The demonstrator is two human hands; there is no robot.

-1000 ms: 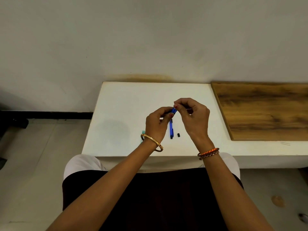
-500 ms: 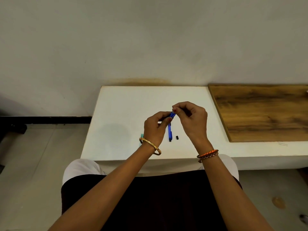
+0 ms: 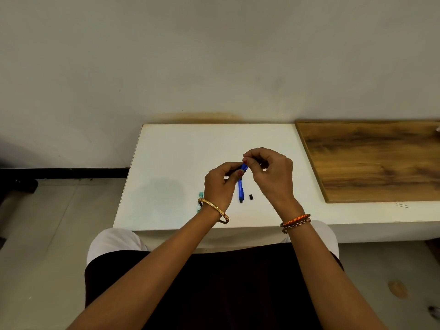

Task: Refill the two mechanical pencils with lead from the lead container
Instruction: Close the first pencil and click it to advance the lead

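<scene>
Head view: hands (image 3: 247, 173) mid-table (image 3: 171, 148), edges well apart.

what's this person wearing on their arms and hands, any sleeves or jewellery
Both forearms are bare, with no sleeves in view. The left hand has a gold bangle at the wrist and red nail polish. The right hand has an orange braided band with a thin chain bracelet beside it.

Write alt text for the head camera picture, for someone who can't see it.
A seated person's left hand and right hand meet above a white table, both pinching a blue mechanical pencil. Another blue pencil and a small black cap lie on the table below the hands; a wooden board lies to the right.
</scene>
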